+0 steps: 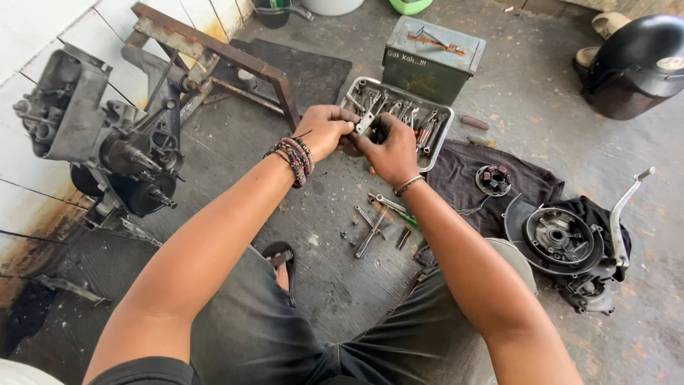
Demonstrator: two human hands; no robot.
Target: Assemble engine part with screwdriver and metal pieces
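What the two hands hold between them is mostly hidden: the fingers close over it, and only a short, pale metal piece (365, 122) shows, sticking up from between the fingertips. Its shape and full length cannot be made out. The left hand (324, 130) is curled, thumb and fingers pinching that piece from the left; the right hand (388, 150) meets it from the right, fingers bent and pinching the same piece, its back turned to the camera. Both hands hover at the near edge of a shallow metal tray (443, 135), and they cover part of it. Both forearms stretch forward from the bottom of the view and converge; the left wrist carries a stack of beaded bracelets (294, 158), the right a thin bangle (407, 185).

The tray lies on the concrete floor (235, 150) and holds a jumble of small tools, too tangled to tell apart. Behind it stands a green metal box (431, 60). Below the hands, loose wrenches and bolts (374, 224) lie on the floor. To the right, a dark cloth (463, 175) carries a small round part (493, 180), and beside it sits an engine cover with a kick lever (573, 246). To the left, an engine block (100, 135) leans by a rusty frame (235, 60). A black helmet (638, 64) is cut off at the top right corner.
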